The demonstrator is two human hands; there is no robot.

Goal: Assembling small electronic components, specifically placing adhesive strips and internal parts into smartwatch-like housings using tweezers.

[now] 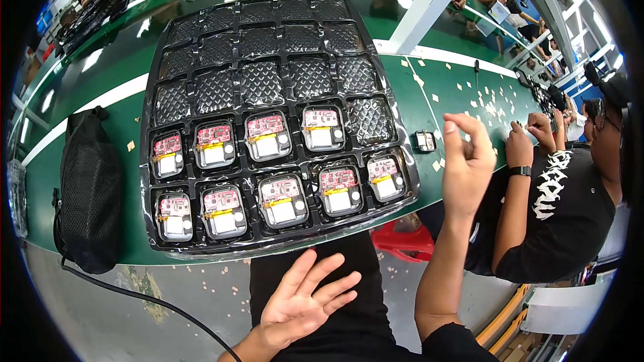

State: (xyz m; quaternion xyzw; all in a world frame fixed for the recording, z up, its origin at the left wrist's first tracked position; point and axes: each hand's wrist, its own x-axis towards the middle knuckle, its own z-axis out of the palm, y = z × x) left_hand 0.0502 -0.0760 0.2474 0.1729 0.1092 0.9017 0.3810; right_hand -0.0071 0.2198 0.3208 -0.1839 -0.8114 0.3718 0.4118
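Note:
A black plastic tray [397,104] with many pockets lies before me on the green bench. Its two nearest rows hold several rounded-square electronic modules [282,200], each with a red circuit board, a yellow strip and a silver-white block. One pocket at the right of the second row has no module in it. Below the tray's near edge, my left hand [305,302] is held palm up, fingers spread, holding nothing. Off the tray's right side, my right hand [468,161] is raised with thumb and forefinger brought together; anything between them is too small to see. Left of it, a small module [425,141] lies on the bench.
A black mesh bag [92,191] with a cord stands left of the tray. A co-worker [563,208] sits close on my right, hands over the bench. Small pale scraps [493,104] dot the bench there. A grey post [429,10] rises behind; a red stool [404,241] is below.

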